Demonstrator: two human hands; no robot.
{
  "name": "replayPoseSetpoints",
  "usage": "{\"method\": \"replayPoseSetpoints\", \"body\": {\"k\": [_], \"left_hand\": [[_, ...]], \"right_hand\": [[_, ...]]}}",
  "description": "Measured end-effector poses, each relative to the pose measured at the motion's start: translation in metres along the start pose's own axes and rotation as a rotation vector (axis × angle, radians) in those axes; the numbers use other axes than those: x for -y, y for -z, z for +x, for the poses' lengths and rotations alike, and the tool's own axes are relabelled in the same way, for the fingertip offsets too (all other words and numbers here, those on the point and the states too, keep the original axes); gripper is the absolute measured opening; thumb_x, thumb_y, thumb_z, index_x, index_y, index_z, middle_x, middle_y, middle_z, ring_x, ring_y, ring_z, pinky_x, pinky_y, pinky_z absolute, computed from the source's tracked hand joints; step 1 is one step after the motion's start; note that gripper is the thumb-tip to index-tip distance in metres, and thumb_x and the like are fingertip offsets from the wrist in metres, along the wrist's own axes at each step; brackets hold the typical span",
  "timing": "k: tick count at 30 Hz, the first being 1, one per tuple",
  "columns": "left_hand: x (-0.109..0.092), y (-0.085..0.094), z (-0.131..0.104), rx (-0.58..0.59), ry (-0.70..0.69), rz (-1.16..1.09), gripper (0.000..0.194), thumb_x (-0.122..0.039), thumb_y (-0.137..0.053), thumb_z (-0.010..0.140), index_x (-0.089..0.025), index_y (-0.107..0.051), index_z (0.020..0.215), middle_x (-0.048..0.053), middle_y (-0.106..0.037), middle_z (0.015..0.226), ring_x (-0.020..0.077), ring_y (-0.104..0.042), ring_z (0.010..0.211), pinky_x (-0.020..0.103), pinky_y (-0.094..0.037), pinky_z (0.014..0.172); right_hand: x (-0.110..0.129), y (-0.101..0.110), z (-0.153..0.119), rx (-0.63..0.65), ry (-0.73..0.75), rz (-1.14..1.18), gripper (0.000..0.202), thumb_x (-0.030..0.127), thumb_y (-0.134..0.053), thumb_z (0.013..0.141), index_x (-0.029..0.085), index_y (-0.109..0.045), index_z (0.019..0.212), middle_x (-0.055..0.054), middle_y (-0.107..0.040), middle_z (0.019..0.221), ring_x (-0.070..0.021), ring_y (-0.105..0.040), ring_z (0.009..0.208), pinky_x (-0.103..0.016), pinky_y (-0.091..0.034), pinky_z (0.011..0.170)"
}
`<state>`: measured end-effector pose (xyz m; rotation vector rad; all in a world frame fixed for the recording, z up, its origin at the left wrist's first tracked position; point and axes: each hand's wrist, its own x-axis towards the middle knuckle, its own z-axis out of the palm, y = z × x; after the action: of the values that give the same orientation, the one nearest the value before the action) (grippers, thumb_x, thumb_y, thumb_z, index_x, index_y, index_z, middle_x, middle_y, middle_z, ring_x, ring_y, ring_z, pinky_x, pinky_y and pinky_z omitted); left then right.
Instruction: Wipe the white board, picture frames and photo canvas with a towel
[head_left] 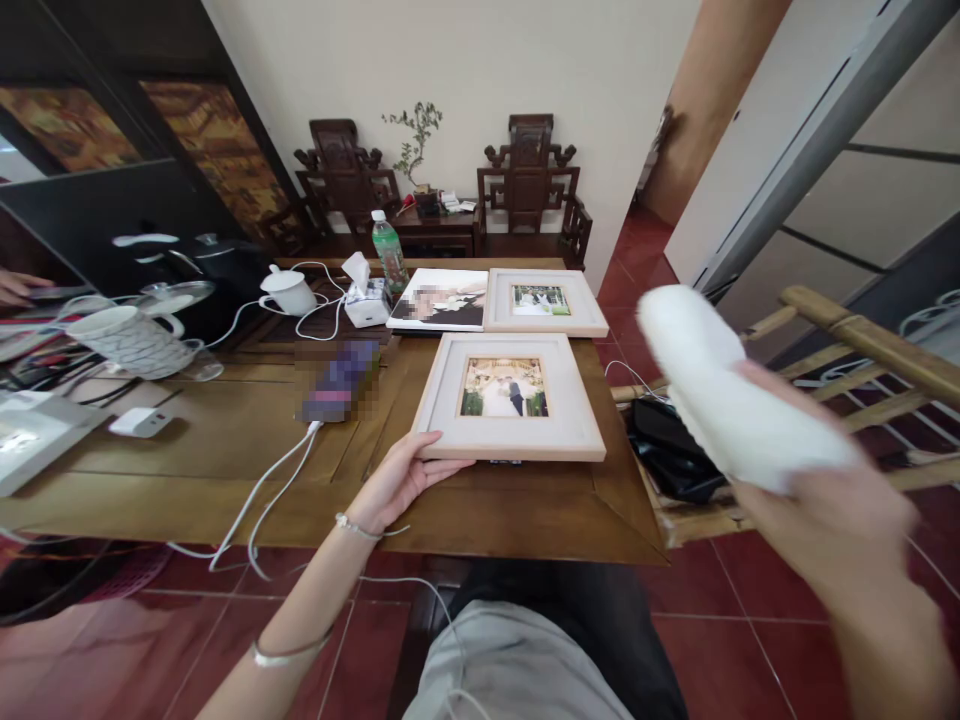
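Note:
My left hand (397,480) grips a pale wooden picture frame (577,375) by its near left corner, thumb on top and fingers beneath. Inside a wide white mat, the frame holds a wedding photo; its near edge looks slightly raised off the wooden table. Off the table's right side, my right hand (840,530) is closed around a long, rounded white thing (705,370) that looks soft. Motion blurs both, so its exact kind is unclear. Behind the near frame lie a second picture frame (589,312) and a white-edged photo panel (442,322), side by side.
A phone (341,380) with a white cable lies left of the frame. Beyond it are a tissue box (367,305), green-labelled bottle (388,250), lidded cup (289,292) and patterned mug (124,340). A bamboo rack (870,335) with a black bag stands right. Another person's hand shows far left.

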<state>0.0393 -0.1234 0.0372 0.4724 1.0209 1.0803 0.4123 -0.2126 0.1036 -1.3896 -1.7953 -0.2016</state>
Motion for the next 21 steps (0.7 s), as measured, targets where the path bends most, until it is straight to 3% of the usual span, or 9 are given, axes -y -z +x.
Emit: {"method": "replayPoseSetpoints", "body": {"k": [1, 3, 6, 8, 10, 12, 15, 17, 21], "left_hand": [[-0.003, 0.001, 0.000, 0.000, 0.025, 0.048, 0.014, -0.008, -0.066, 0.082, -0.007, -0.062, 0.096, 0.022, -0.073, 0.104, 0.0334, -0.076, 0.086, 0.042, -0.063, 0.083], [-0.010, 0.005, 0.002, -0.036, 0.058, 0.228, 0.017, -0.014, -0.073, 0.079, -0.009, -0.062, 0.091, 0.020, -0.075, 0.090, 0.0311, -0.076, 0.076, 0.037, -0.064, 0.073], [-0.025, 0.014, 0.009, -0.099, 0.054, 0.734, 0.028, -0.036, -0.079, 0.076, -0.015, -0.060, 0.073, 0.013, -0.070, 0.059, 0.0274, -0.070, 0.050, 0.031, -0.057, 0.050], [-0.034, 0.018, 0.017, -0.129, -0.040, 1.095, 0.038, -0.047, -0.078, 0.072, -0.019, -0.055, 0.059, 0.010, -0.063, 0.048, 0.0292, -0.067, 0.048, 0.033, -0.054, 0.049], [-0.040, 0.018, 0.029, -0.190, -0.310, 1.328, 0.036, -0.047, -0.080, 0.068, -0.019, -0.059, 0.060, 0.009, -0.064, 0.054, 0.0353, -0.071, 0.067, 0.040, -0.057, 0.068], [-0.040, 0.013, 0.045, -0.251, -0.634, 1.371, 0.030, -0.035, -0.077, 0.071, -0.014, -0.066, 0.089, 0.017, -0.070, 0.089, 0.0402, -0.068, 0.099, 0.050, -0.051, 0.092], [-0.035, 0.001, 0.076, -0.073, -0.960, 1.322, 0.055, -0.009, -0.062, 0.071, -0.008, -0.054, 0.126, 0.025, -0.045, 0.141, 0.0365, -0.041, 0.138, 0.049, -0.032, 0.115], [-0.033, -0.004, 0.097, 0.070, -1.034, 1.371, 0.059, -0.004, -0.054, 0.070, -0.007, -0.052, 0.129, 0.024, -0.032, 0.151, 0.0362, -0.027, 0.146, 0.052, -0.022, 0.120], [-0.037, -0.002, 0.126, 0.224, -1.019, 1.510, 0.049, -0.001, -0.046, 0.075, -0.007, -0.059, 0.122, 0.022, -0.044, 0.144, 0.0342, -0.032, 0.144, 0.052, -0.024, 0.121]], "right_hand": [[0.000, -0.022, 0.019, 0.121, 0.168, -0.045, 0.017, 0.018, -0.059, 0.085, 0.029, -0.065, 0.074, 0.004, -0.050, 0.148, -0.0301, -0.052, 0.129, -0.049, -0.048, 0.104], [0.000, -0.065, 0.043, 0.216, 0.500, -0.113, 0.021, 0.012, -0.051, 0.092, 0.025, -0.066, 0.083, -0.005, -0.053, 0.147, -0.0316, -0.048, 0.134, -0.052, -0.046, 0.102], [0.004, -0.110, 0.050, 0.312, 0.702, -0.225, 0.019, 0.010, -0.051, 0.094, 0.020, -0.067, 0.092, -0.012, -0.066, 0.128, -0.0315, -0.055, 0.123, -0.047, -0.050, 0.090], [0.009, -0.125, 0.044, 0.383, 0.707, -0.266, 0.015, 0.011, -0.056, 0.092, 0.020, -0.068, 0.090, -0.012, -0.070, 0.116, -0.0309, -0.058, 0.115, -0.045, -0.049, 0.088], [0.015, -0.131, 0.037, 0.444, 0.651, -0.269, 0.013, 0.010, -0.059, 0.089, 0.020, -0.068, 0.089, -0.012, -0.069, 0.112, -0.0302, -0.058, 0.111, -0.044, -0.048, 0.088], [0.019, -0.131, 0.033, 0.472, 0.574, -0.256, 0.018, 0.006, -0.058, 0.087, 0.020, -0.069, 0.091, -0.013, -0.067, 0.115, -0.0293, -0.057, 0.109, -0.043, -0.048, 0.088], [0.022, -0.131, 0.030, 0.456, 0.518, -0.252, 0.030, -0.002, -0.052, 0.083, 0.019, -0.070, 0.096, -0.017, -0.063, 0.125, -0.0295, -0.055, 0.113, -0.042, -0.047, 0.091], [0.021, -0.133, 0.028, 0.441, 0.524, -0.255, 0.039, -0.006, -0.047, 0.079, 0.018, -0.069, 0.099, -0.017, -0.062, 0.129, -0.0305, -0.053, 0.120, -0.043, -0.046, 0.095], [0.016, -0.136, 0.026, 0.435, 0.527, -0.231, 0.050, -0.012, -0.042, 0.069, 0.016, -0.068, 0.101, -0.015, -0.065, 0.125, -0.0301, -0.053, 0.123, -0.042, -0.046, 0.096]]}}
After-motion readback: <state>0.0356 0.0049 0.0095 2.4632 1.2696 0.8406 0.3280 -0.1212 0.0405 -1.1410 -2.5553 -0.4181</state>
